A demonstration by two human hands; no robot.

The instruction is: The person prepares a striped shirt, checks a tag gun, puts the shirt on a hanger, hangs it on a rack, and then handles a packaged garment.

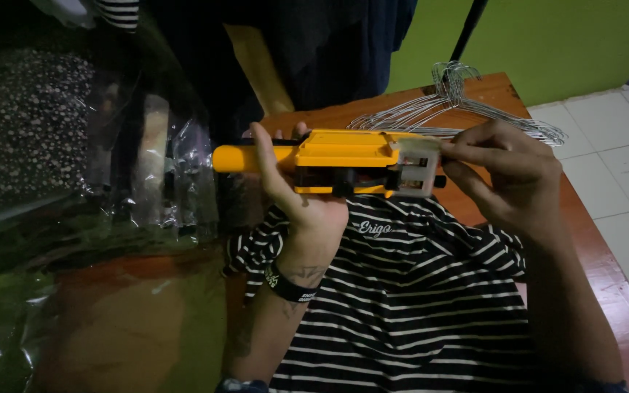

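Striped shirt (416, 306) lies under both hands. Left hand (296, 196) grips the yellow tool (343, 160); right hand (507, 175) pinches its white end (418, 169). That pinch could slip, I judge, jolting the tool into the wire hangers (460, 109).

clear plastic bags (147, 167) at left, white chest label (375, 228) on striped shirt (416, 291)

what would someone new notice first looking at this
The bright yellow handheld tool at centre stands out first, gripped by the left hand while the right hand pinches its pale grey end. Right under it a black-and-white striped shirt lies spread on the reddish-brown table. A bundle of wire hangers rests on the table's far edge, and shiny clear plastic bags sit at left.
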